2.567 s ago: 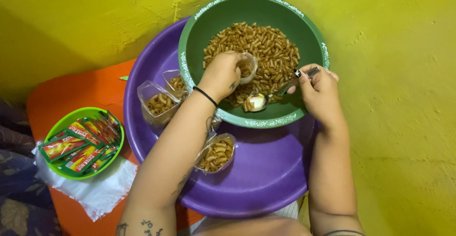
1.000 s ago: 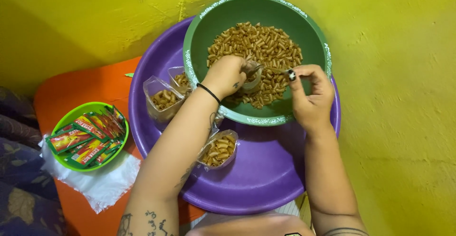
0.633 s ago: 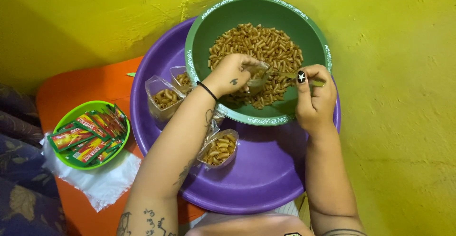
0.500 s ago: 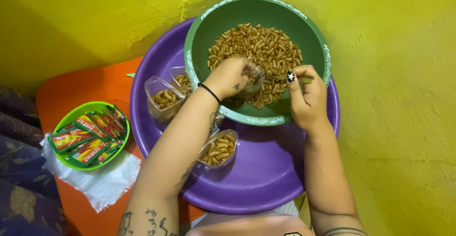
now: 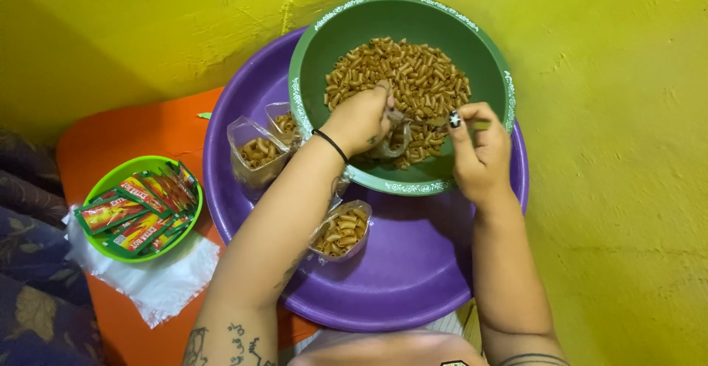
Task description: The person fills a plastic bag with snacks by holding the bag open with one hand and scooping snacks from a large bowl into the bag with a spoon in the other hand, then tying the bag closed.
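Red and green sachets (image 5: 136, 215) lie packed in a small lime-green bowl (image 5: 110, 182) on a white cloth (image 5: 166, 285) near the left edge of the orange desk (image 5: 140, 134). A wide purple basin (image 5: 413, 263) carries a dark green bowl (image 5: 413, 19) at its far rim, half full of brown macaroni (image 5: 409, 71). The left hand (image 5: 361, 119) has its grip pinching a small clear bag (image 5: 391, 143) over the macaroni. The right hand (image 5: 479, 148) has its grip pressed around a spoon handle (image 5: 461, 123) pointed into that bag. Three filled clear bags sit in the basin: two (image 5: 254, 156) by its left wall, one (image 5: 341, 232) near the middle.
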